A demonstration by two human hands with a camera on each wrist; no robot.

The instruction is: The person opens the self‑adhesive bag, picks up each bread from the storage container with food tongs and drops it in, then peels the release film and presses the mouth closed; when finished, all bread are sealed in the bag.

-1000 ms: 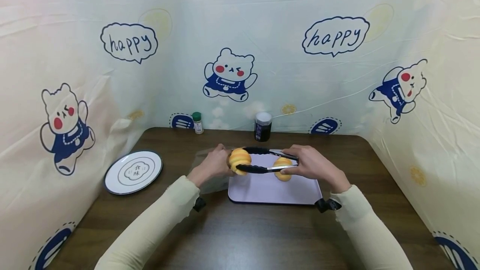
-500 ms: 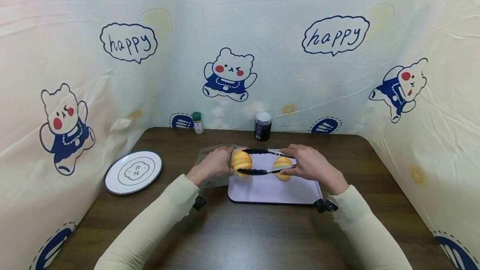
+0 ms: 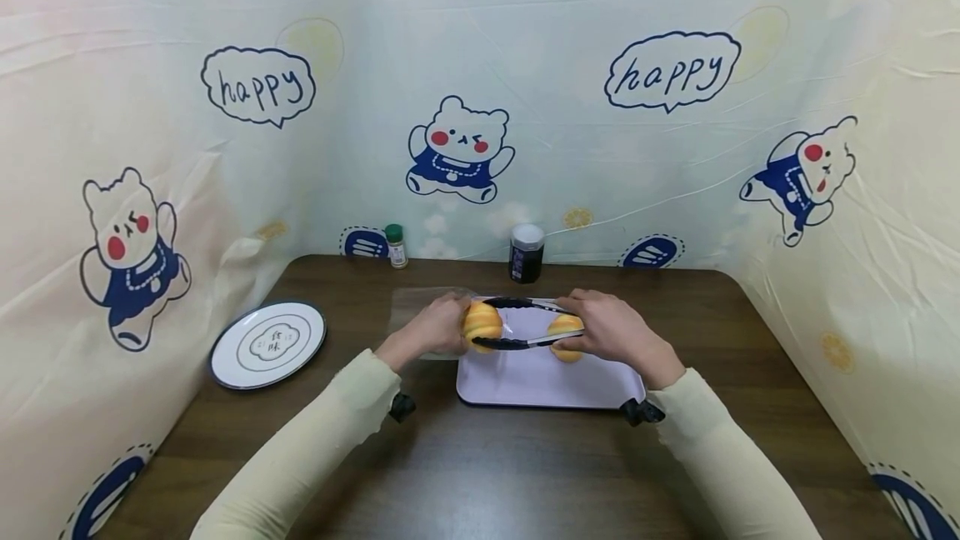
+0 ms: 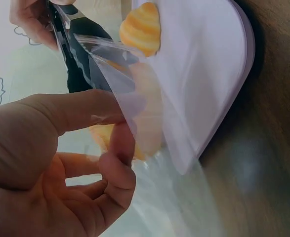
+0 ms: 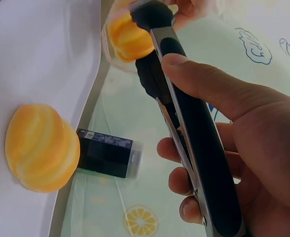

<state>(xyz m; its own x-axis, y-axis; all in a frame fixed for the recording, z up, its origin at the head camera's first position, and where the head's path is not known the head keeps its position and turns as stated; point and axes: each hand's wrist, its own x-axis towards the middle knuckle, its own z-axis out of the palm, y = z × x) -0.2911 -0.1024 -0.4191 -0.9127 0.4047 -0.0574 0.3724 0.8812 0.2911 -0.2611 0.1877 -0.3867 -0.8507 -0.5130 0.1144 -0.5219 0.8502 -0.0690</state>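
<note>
My left hand (image 3: 435, 326) pinches the mouth of a clear plastic bag (image 4: 140, 108) between thumb and fingers. The bag's film stretches to the left of the tray in the head view. My right hand (image 3: 611, 327) grips black-and-silver tongs (image 5: 196, 143). Between the tongs' black tips is a yellow striped bread roll (image 3: 482, 321), at the bag's mouth beside my left fingers. In the left wrist view, film covers part of this roll and the tong tips. A second bread roll (image 5: 42, 148) lies on the lilac tray (image 3: 547, 386), below the tongs.
A white plate (image 3: 240, 361) with a dark rim lies on the left of the wooden table (image 3: 510, 473). Along the back stand a small green-capped bottle (image 3: 396, 247) and a dark jar (image 3: 526, 255) with a pale lid. Printed cloth (image 3: 570, 157) surrounds the table.
My right hand and the tongs have moved slightly left, toward my left hand. The bag has shifted up and right in the head view. The second roll stays put.
</note>
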